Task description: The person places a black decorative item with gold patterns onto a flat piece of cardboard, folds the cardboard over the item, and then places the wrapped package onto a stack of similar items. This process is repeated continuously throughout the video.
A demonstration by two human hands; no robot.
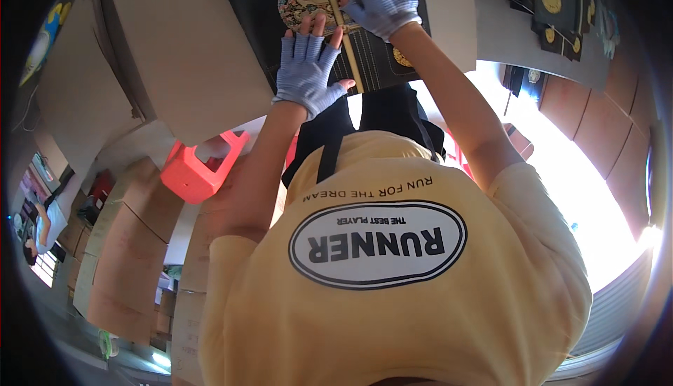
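A black printed panel (263, 18) with gold lines, possibly a flat box or cover, lies on the table at the top of the view. It bears a round, colourful ornate pattern (298, 0), and a gold strip (350, 56) runs lengthwise down it. My left hand (308, 70), in a blue-grey fingerless glove, rests flat on the panel left of the strip, fingers outstretched. Gloved the same way, my right hand (382, 0) lies spread on the panel's far right part, its fingertips partly cut off by the upper edge. Neither hand grips anything visible.
Large grey-brown boards (175, 42) lie to the left. Several black pieces with gold emblems (552, 0) are at the far right of the table. A red plastic stool (193, 175) stands below left, near cardboard boxes (126, 260). Another person (49, 228) is at far left.
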